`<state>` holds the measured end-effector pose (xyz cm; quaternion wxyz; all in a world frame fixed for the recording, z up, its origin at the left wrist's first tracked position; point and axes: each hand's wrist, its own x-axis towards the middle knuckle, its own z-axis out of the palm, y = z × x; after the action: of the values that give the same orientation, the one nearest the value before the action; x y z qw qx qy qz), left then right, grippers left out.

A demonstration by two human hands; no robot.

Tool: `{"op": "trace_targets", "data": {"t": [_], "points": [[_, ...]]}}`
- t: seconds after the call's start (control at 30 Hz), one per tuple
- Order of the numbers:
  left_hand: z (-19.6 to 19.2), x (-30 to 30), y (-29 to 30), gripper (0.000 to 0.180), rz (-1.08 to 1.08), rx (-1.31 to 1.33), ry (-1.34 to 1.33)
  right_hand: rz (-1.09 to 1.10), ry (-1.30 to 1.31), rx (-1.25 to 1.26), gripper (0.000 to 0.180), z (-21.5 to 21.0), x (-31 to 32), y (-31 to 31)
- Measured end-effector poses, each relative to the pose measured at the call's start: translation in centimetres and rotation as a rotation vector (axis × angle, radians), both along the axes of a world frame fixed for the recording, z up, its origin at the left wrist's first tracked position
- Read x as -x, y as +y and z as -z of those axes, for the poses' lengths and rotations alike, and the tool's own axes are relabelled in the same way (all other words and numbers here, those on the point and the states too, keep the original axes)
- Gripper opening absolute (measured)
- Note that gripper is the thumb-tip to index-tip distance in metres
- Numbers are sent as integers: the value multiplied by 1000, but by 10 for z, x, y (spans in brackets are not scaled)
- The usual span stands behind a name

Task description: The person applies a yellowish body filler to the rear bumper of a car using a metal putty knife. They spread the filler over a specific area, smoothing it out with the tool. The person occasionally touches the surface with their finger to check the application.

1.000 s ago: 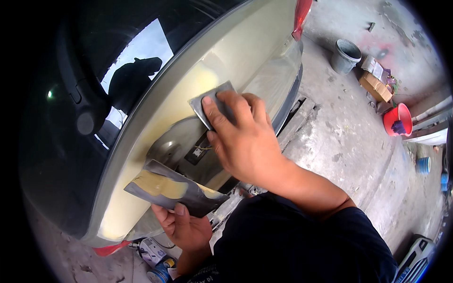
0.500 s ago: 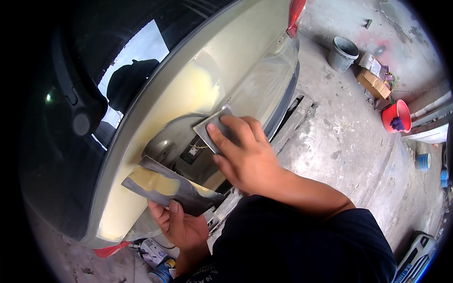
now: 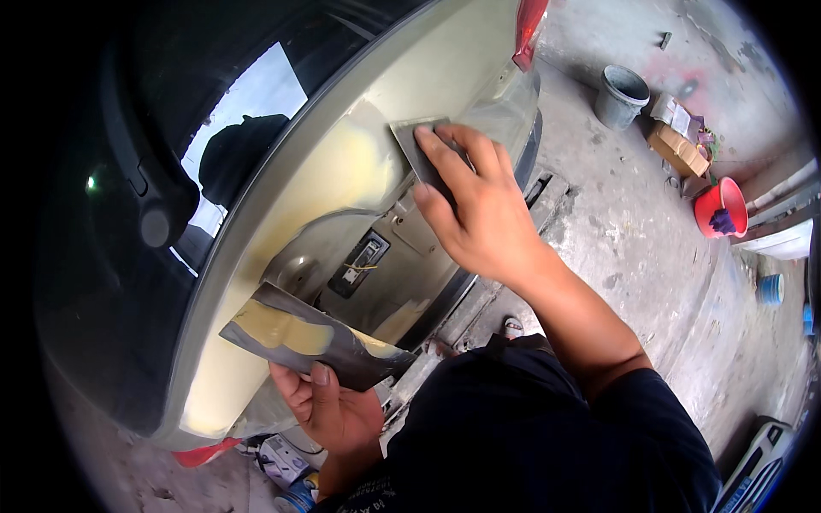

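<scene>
My left hand (image 3: 333,410) grips the near edge of a dark flat putty board (image 3: 342,352), thumb on top. Pale yellow filler (image 3: 278,330) lies in patches on the board. Between the fingers and thumb of my right hand (image 3: 483,201) is a thin dark putty spreader (image 3: 432,158). Its blade lies against the car's tailgate (image 3: 445,73), or just over it, at the right edge of a smooth yellow filler patch (image 3: 338,167). Below that patch, the recessed panel holds a small black fitting with a wire (image 3: 359,263).
Dark rear window and wiper (image 3: 154,218) lie at the left. On the concrete floor at the right stand a grey bucket (image 3: 622,96), a cardboard box (image 3: 678,151), a red bucket (image 3: 720,209) and a blue tin (image 3: 770,289). A bumper (image 3: 757,462) lies at lower right.
My right hand has moved up and to the right with the spreader, from the recess edge to beside the filler patch, uncovering the black fitting. My left hand and the board stay nearly still.
</scene>
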<state>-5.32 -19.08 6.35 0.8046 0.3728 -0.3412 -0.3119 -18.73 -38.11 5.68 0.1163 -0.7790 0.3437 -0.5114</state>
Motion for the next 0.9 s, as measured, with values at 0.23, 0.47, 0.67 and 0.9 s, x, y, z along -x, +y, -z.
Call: {"op": "trace_targets", "data": {"t": [0.23,0.47,0.67,0.9], "points": [[8,-11,5,48,-22,-14,-12,-37,132,-85,52,9,-22,48],[5,-9,2,47,-22,-34,55,-495,-104,-259,50,6,6,68],[2,-3,-1,49,78,70,45,-871,-100,-193,44,22,28,57],[4,-4,6,51,11,44,27,-163,161,322,40,-2,-1,19]]}}
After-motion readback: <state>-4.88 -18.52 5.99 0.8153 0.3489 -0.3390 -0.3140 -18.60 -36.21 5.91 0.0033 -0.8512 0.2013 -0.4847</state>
